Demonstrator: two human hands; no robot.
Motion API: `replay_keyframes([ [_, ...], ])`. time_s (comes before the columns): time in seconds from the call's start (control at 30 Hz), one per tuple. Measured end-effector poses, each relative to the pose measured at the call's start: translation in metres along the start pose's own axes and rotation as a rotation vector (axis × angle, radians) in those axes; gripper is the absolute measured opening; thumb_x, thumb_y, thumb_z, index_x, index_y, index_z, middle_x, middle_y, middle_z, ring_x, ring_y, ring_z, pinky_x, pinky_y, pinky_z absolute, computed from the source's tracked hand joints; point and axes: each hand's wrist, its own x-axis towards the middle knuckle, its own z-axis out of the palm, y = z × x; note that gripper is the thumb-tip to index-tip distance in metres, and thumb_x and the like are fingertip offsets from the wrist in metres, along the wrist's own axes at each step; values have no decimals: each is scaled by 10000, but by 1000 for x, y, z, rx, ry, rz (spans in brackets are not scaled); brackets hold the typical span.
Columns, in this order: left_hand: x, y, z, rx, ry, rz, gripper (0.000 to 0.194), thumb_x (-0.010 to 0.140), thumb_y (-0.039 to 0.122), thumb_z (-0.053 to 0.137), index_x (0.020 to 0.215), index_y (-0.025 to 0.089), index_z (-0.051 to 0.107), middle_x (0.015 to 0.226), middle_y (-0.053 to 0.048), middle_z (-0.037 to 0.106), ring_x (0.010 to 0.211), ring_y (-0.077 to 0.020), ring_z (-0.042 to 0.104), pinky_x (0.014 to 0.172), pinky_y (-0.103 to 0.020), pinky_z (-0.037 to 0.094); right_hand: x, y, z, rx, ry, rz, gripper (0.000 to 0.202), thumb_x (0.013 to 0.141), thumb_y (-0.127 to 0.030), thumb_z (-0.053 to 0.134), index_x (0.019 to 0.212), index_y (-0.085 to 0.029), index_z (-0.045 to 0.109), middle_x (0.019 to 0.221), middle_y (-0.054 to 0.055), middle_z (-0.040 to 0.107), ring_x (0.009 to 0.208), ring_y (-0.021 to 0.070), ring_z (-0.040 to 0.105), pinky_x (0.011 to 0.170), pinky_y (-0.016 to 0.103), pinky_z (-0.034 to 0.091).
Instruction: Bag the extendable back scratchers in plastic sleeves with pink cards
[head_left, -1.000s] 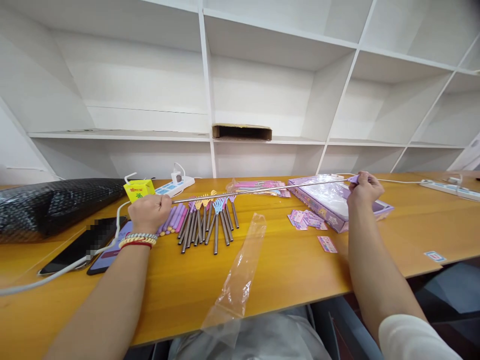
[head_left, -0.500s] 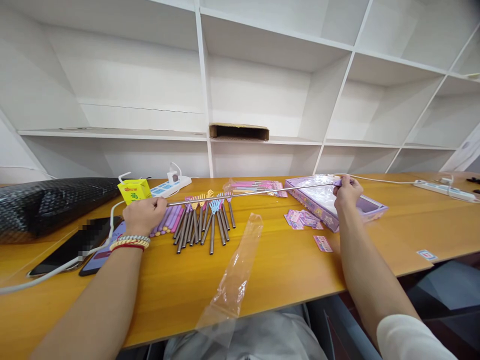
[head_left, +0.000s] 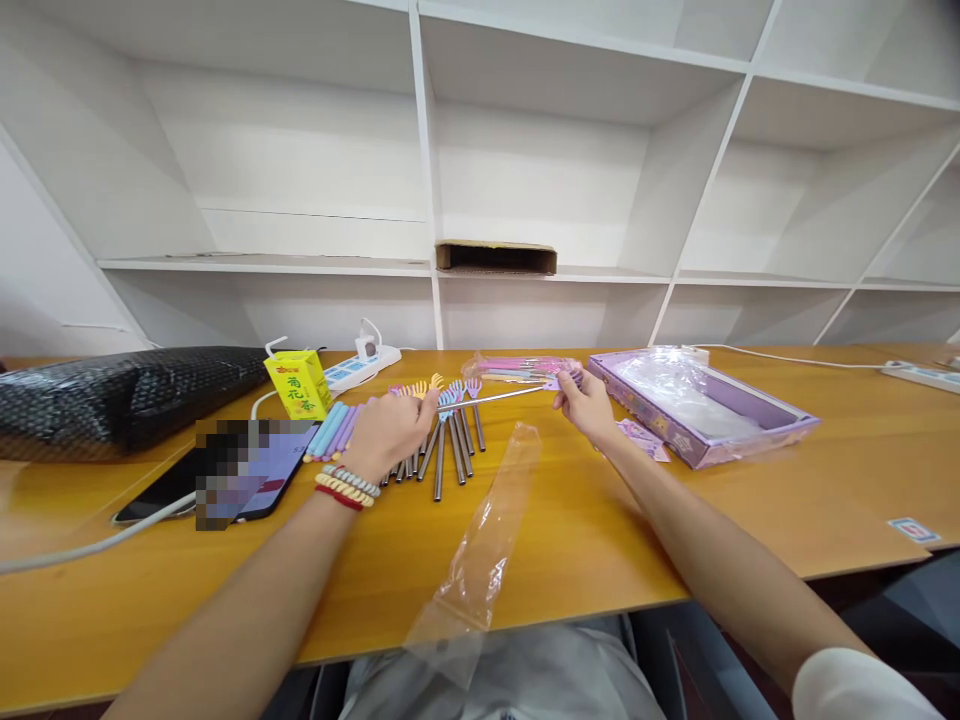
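A thin metal rod [head_left: 499, 397] stretches between my two hands, above the table. Its left end is in my left hand [head_left: 394, 430], whose fingers are wrapped round it. At the other end, my right hand [head_left: 585, 400] pinches the purple head of the rod. Several metal tubes with coloured claw-shaped heads [head_left: 454, 430] lie below and beside my left hand. Left of them is a row of blue and purple sticks [head_left: 330, 432], partly hidden by that hand. Small printed cards [head_left: 643, 440] lie under my right wrist.
A purple box with clear film [head_left: 701, 420] lies at the right. A clear plastic bag [head_left: 487, 540] reaches the front edge. Pink packages [head_left: 525, 368] lie behind. At the left are a yellow drink carton [head_left: 298, 385], phones, a cable, a power strip [head_left: 364, 370] and a black wrapped parcel [head_left: 135, 400].
Both hands have come closer together and the visible stretch of rod is much shorter. The view has shifted slightly left. More of the coloured sticks at the left shows.
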Motion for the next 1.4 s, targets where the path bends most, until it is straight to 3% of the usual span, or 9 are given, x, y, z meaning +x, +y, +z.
replay_keyframes([
  [0.1, -10, 19, -5, -35, -22, 20, 716, 871, 575, 127, 613, 162, 652, 601, -124, 631, 620, -260, 599, 597, -344, 382, -12, -4, 16, -28, 21, -58, 405, 756, -610, 517, 762, -214, 433, 494, -30, 562, 333, 72, 372, 339, 204, 265],
  [0.33, -25, 47, 0, -107, -65, 110, 707, 860, 609, 138, 586, 163, 612, 558, -112, 601, 566, -240, 584, 521, -321, 343, -34, -10, 38, 2, -241, -59, 373, 777, -570, 524, 872, -214, 469, 552, -32, 581, 343, 75, 388, 342, 215, 289],
  [0.63, -25, 36, 8, -143, -81, 222, 620, 879, 584, 178, 707, 163, 599, 622, -92, 624, 602, -221, 596, 520, -297, 323, -37, -15, 24, -22, -441, -73, 324, 758, -490, 597, 858, -194, 509, 632, 2, 618, 445, 108, 515, 418, 241, 428],
  [0.83, -24, 34, 9, -202, -37, 282, 484, 895, 525, 274, 768, 174, 583, 737, -72, 651, 671, -190, 598, 570, -283, 347, -36, -3, 20, -74, -413, -49, 320, 706, -459, 660, 808, -170, 571, 607, -9, 599, 466, 101, 522, 457, 238, 435],
  [1.0, -24, 35, 15, -422, 2, 341, 359, 905, 443, 338, 825, 174, 561, 807, -56, 635, 754, -182, 584, 666, -292, 395, -37, -1, 22, 184, -431, 82, 307, 669, -418, 704, 805, -177, 572, 649, 9, 632, 467, 122, 563, 383, 219, 370],
  [1.1, -27, 43, 19, -605, -49, 337, 277, 912, 379, 345, 929, 176, 533, 808, -47, 625, 743, -174, 581, 682, -299, 414, -42, -7, 27, 384, -451, 154, 365, 654, -415, 717, 920, -207, 577, 770, 25, 668, 546, 152, 612, 391, 227, 387],
  [1.2, -33, 53, 20, -682, -112, 355, 249, 907, 347, 356, 1026, 177, 494, 798, -49, 616, 723, -179, 585, 666, -309, 424, -48, -7, 35, 396, -560, 181, 385, 675, -413, 703, 987, -218, 590, 808, 32, 679, 577, 154, 626, 409, 228, 405],
  [1.3, -34, 55, 15, -642, -133, 441, 274, 890, 358, 386, 1063, 175, 493, 862, -69, 617, 773, -188, 587, 703, -316, 433, -51, -3, 42, 350, -599, 208, 337, 702, -432, 677, 939, -201, 616, 752, 32, 677, 573, 147, 624, 409, 217, 403],
  [1.4, -24, 38, 9, -464, -21, 431, 297, 863, 392, 410, 997, 167, 550, 929, -88, 618, 874, -211, 570, 791, -333, 424, -47, 2, 43, 382, -490, 237, 335, 710, -471, 658, 875, -180, 627, 679, 25, 663, 515, 127, 597, 383, 207, 374],
])
